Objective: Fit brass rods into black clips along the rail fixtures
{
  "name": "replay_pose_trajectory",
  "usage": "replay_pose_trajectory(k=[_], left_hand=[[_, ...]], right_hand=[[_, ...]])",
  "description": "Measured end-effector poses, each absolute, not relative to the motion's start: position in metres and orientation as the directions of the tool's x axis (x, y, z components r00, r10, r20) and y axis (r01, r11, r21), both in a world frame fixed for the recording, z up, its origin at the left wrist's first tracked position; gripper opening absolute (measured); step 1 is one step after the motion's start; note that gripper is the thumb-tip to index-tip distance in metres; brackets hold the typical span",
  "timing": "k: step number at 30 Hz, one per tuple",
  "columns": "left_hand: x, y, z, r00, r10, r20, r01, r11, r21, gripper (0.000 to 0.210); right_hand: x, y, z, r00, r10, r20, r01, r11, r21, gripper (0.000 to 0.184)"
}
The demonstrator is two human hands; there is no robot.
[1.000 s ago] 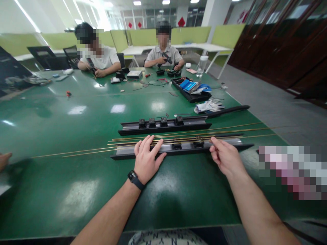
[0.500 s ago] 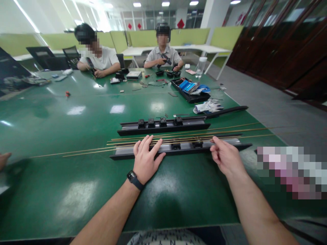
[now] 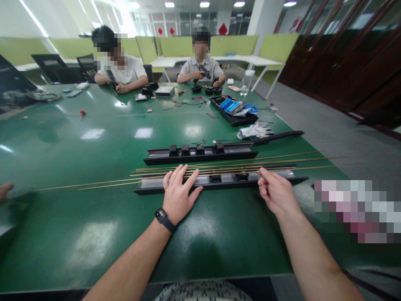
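My left hand (image 3: 180,190) lies spread and palm down over the near black channel (image 3: 232,187), its fingers across several thin brass-coloured rods (image 3: 219,170). A dark watch is on that wrist. At the channel's right part, my right hand (image 3: 277,188) has thumb and forefinger pinched on a thin brass rod, the other fingers curled in. Between the hands, a black block (image 3: 215,176) and a second black block (image 3: 242,174) sit in the channel under the rods. Just beyond lies a far black channel (image 3: 200,159) with several similar blocks.
The green table (image 3: 119,234) carries a black tray (image 3: 238,119) with blue packets, white gloves (image 3: 255,130) and a clear bottle (image 3: 247,81). Two people (image 3: 200,69) sit across the table. Another person's hand (image 3: 5,190) shows at the left edge. Rods reach past the right table edge.
Almost nothing differs. The view has shifted very slightly; both my hands keep the same places and poses on the channel and rods.
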State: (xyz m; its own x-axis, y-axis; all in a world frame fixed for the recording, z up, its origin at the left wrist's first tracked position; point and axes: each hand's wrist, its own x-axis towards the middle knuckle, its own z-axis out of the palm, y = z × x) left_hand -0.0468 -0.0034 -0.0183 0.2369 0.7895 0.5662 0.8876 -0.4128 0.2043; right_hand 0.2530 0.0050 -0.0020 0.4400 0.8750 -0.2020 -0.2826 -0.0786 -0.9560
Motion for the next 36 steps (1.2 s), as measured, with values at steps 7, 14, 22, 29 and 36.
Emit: replay_pose_trajectory(k=[7, 14, 22, 29, 36], left_hand=[[-0.0473, -0.0034, -0.0188, 0.237, 0.789, 0.567, 0.886, -0.415, 0.208, 0.049], [-0.047, -0.0031, -0.0187, 0.235, 0.79, 0.566, 0.887, -0.412, 0.207, 0.048], [-0.0465, -0.0031, -0.0189, 0.234, 0.792, 0.565, 0.889, -0.409, 0.206, 0.048], [-0.0459, -0.0034, -0.0179, 0.236, 0.795, 0.559, 0.89, -0.408, 0.205, 0.047], [-0.0464, -0.0032, -0.0188, 0.236, 0.79, 0.565, 0.889, -0.411, 0.203, 0.048]], right_hand=[[0.2533, 0.0047, -0.0032, 0.445, 0.87, -0.211, -0.271, -0.094, -0.958, 0.034], [0.2526, 0.0053, -0.0035, 0.441, 0.875, -0.198, -0.267, -0.083, -0.96, 0.034], [0.2531, 0.0053, -0.0046, 0.443, 0.878, -0.18, -0.242, -0.076, -0.967, 0.033], [0.2501, 0.0045, -0.0016, 0.431, 0.884, -0.182, -0.222, -0.091, -0.971, 0.035], [0.2505, 0.0051, -0.0032, 0.433, 0.881, -0.191, -0.226, -0.099, -0.969, 0.036]])
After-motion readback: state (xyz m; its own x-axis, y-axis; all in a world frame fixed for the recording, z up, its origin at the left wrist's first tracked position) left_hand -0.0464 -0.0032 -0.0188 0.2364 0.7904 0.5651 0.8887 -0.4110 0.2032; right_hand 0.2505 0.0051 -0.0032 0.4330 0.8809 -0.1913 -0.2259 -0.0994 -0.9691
